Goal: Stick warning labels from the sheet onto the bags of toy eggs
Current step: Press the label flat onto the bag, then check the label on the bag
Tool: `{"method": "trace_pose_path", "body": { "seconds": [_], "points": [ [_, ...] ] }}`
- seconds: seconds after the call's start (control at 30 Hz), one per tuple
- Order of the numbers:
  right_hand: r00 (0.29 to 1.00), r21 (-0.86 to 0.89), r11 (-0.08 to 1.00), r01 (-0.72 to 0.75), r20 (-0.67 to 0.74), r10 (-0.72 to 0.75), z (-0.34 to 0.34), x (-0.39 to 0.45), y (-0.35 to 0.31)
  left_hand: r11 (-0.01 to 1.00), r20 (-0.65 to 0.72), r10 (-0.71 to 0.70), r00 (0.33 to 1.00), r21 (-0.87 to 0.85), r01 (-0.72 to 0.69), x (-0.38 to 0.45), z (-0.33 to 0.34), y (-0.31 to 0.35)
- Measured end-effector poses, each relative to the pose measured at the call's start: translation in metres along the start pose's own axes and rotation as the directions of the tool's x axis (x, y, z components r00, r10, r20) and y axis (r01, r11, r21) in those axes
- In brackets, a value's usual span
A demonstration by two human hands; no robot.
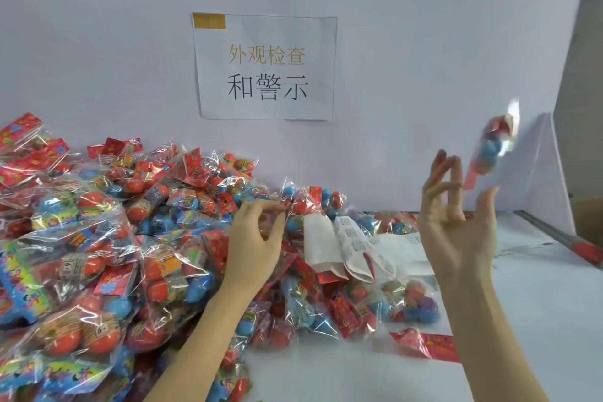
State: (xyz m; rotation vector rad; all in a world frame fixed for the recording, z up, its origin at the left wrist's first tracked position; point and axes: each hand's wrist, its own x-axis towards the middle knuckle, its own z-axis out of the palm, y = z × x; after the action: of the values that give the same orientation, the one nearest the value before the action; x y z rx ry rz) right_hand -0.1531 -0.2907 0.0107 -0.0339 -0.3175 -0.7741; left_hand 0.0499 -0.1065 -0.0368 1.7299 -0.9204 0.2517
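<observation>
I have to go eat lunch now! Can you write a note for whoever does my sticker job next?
Left hand: reaching into the pile of egg bags, fingers curled at one, grip unclear.
Right hand: open, empty; one blurred bag is in the air beyond it, heading right.
Label sheet: lying on the pile's right edge.
Left: the heap awaits labels.
</observation>
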Motion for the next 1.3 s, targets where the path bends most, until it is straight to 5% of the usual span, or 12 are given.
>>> {"method": "trace_pose_path", "body": {
  "seconds": [0.1, 0.27, 0.47, 0.63, 0.87, 1.07, 1.2, 1.3],
  "points": [
    [0.989, 0.188, 0.981, -0.052, 0.147, 0.024, 0.002, -0.003, -0.013, 0.929, 0.139, -0.044, 0.989, 0.369, -0.011, 0.002, 0.008, -0.01],
    [0.984, -0.099, 0.979, -0.178, 0.006, 0.179, -0.007, 0.001, 0.012, 0.802, 0.367, -0.14, 0.919, 0.587, -0.112, 0.001, 0.008, -0.017],
    [0.954, -0.485, 0.822, -0.3, -0.158, 0.255, -0.019, 0.002, 0.051, 0.97, 0.177, -0.11, 0.978, 0.232, 0.068, -0.001, 0.003, -0.011],
    [0.932, -0.608, 0.706, -0.363, -0.223, 0.287, -0.025, 0.0, 0.065, 0.995, 0.004, 0.045, 0.999, 0.086, -0.045, -0.001, -0.002, -0.001],
    [0.957, -0.821, 0.492, -0.289, -0.227, 0.183, -0.039, 0.002, 0.073, 0.962, -0.289, 0.215, 0.933, -0.102, -0.253, 0.0, -0.009, 0.012],
    [0.976, -0.94, 0.284, -0.19, -0.15, 0.155, -0.042, -0.002, 0.079, 0.779, 0.034, -0.052, 0.998, -0.624, 0.062, 0.0, -0.01, 0.011],
    [0.98, -0.989, 0.003, -0.149, -0.147, 0.136, -0.044, -0.004, 0.078, 0.747, 0.212, 0.062, 0.975, -0.658, 0.095, -0.003, -0.007, 0.011],
    [0.99, -0.997, -0.013, -0.07, -0.071, 0.118, -0.044, -0.006, 0.08, 0.77, 0.256, 0.037, 0.966, -0.623, 0.136, -0.003, -0.005, 0.012]
  ]
}}
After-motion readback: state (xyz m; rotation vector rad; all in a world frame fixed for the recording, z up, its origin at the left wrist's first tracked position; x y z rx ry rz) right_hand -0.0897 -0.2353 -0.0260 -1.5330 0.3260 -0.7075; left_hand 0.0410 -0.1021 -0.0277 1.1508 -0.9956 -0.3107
